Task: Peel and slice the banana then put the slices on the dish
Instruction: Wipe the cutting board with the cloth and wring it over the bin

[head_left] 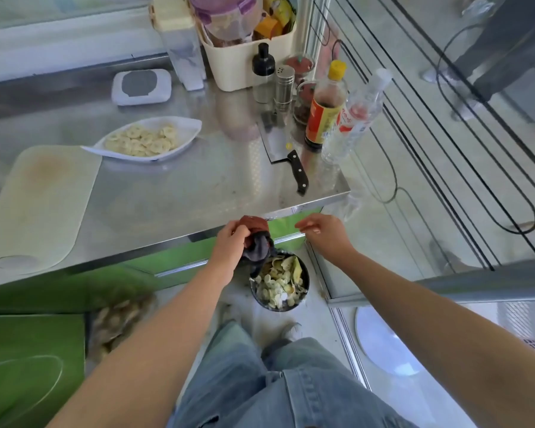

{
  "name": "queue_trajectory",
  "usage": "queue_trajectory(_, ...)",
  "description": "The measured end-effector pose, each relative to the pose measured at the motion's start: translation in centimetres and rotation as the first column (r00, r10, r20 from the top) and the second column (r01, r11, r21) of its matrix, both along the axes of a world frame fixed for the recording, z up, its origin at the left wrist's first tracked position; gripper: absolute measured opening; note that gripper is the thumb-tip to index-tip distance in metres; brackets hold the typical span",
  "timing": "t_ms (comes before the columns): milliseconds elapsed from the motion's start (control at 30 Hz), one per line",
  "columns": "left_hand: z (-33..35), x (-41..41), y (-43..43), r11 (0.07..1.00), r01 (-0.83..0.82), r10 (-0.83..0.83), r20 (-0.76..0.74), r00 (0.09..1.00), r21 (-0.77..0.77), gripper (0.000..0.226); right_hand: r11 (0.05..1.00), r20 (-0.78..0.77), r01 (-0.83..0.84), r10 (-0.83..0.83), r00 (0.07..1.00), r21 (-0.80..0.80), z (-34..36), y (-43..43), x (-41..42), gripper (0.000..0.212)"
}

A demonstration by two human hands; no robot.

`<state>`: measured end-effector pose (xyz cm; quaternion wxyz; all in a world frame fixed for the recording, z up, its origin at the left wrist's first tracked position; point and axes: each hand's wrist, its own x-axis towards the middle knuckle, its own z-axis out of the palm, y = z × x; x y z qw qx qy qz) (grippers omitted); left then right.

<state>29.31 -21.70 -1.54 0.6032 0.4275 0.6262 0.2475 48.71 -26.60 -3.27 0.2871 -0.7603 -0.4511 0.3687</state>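
Observation:
Several pale banana slices [142,139] lie on a white boat-shaped dish [186,126] on the steel table. A cleaver [283,152] with a black handle rests near the table's right front corner. The cream cutting board [37,205] lies at the left with nothing on it. My left hand [232,242] grips a dark red and grey cloth [257,239] at the table's front edge, above a black bin [280,281] on the floor that holds banana peel and slices. My right hand [322,230] hovers to the right of the cloth, fingers loosely curled, holding nothing.
Bottles, a shaker and jars [325,109] crowd the table's right back. A cream basket [244,57] and a clear container [183,50] stand behind. A white lidded box [141,86] sits at the back left. Green cabinet fronts [31,366] are below. Cables [414,149] run along the right.

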Motion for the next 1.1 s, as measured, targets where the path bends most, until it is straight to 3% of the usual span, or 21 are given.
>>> queue_trajectory(100,0.2,0.1,-0.5,0.998,0.062,-0.062,0.016,0.998,0.012,0.019,0.992,-0.043,-0.039,0.034,0.999,-0.122,-0.4,-0.1,-0.6,0.03)
queue_trajectory(200,-0.4,0.0,-0.7,0.979,0.201,-0.202,0.01,0.979,0.025,0.025,0.964,-0.245,0.025,-0.092,0.965,-0.265,-0.5,0.4,-2.2,0.036)
queue_trajectory(300,-1.2,0.3,-0.9,0.929,0.36,-0.344,-0.162,0.925,0.084,0.031,0.942,-0.479,0.019,-0.189,0.857,-0.336,-0.3,0.5,-3.8,0.034)
queue_trajectory(433,-1.8,0.4,-0.8,0.958,0.274,-0.202,-0.48,0.854,0.084,0.03,0.966,-0.563,0.063,-0.198,0.802,-0.249,0.2,-0.2,-3.5,0.034)
queue_trajectory(467,-1.8,0.3,-0.7,0.966,0.247,-0.177,-0.493,0.852,0.08,0.031,0.959,-0.545,0.118,-0.245,0.802,-0.257,0.0,-0.3,-3.2,0.032)
queue_trajectory(533,-1.6,0.6,-0.8,0.958,0.269,-0.217,-0.365,0.905,0.096,0.032,0.937,-0.513,0.182,-0.317,0.797,-0.297,-0.4,-0.7,-2.9,0.032)
queue_trajectory(600,-1.4,1.4,-1.3,0.92,0.375,-0.339,-0.249,0.907,0.112,0.033,0.93,-0.569,0.136,-0.32,0.757,-0.342,-0.8,-1.0,-3.2,0.041)
queue_trajectory(667,-1.8,1.9,-1.5,0.893,0.439,-0.382,-0.349,0.856,0.099,0.034,0.937,-0.701,0.048,-0.292,0.65,-0.346,-0.5,-1.2,-3.7,0.051)
queue_trajectory(767,-2.3,0.8,-1.2,0.932,0.36,-0.268,-0.576,0.773,0.049,0.034,0.949,-0.798,0.047,-0.289,0.529,-0.313,0.6,-1.4,-3.1,0.058)
queue_trajectory(867,-1.9,-0.2,-1.4,0.92,0.357,-0.205,-0.58,0.789,0.16,0.031,0.935,-0.71,0.068,-0.312,0.631,-0.349,0.4,-1.5,-2.0,0.06)
queue_trajectory(967,-0.9,1.3,-2.4,0.814,0.488,-0.344,-0.415,0.842,0.315,0.032,0.901,-0.682,0.011,-0.337,0.649,-0.434,-0.1,-1.6,-2.6,0.065)
queue_trajectory(1033,-1.3,2.1,-2.8,0.736,0.597,-0.408,-0.493,0.768,0.321,0.033,0.899,-0.726,-0.089,-0.284,0.626,-0.429,0.4,-1.8,-3.0,0.067)
queue_trajectory(1100,-2.1,1.8,-2.3,0.789,0.572,-0.337,-0.621,0.708,0.224,0.032,0.912,-0.747,-0.12,-0.24,0.619,-0.392,0.8,-2.1,-2.5,0.062)
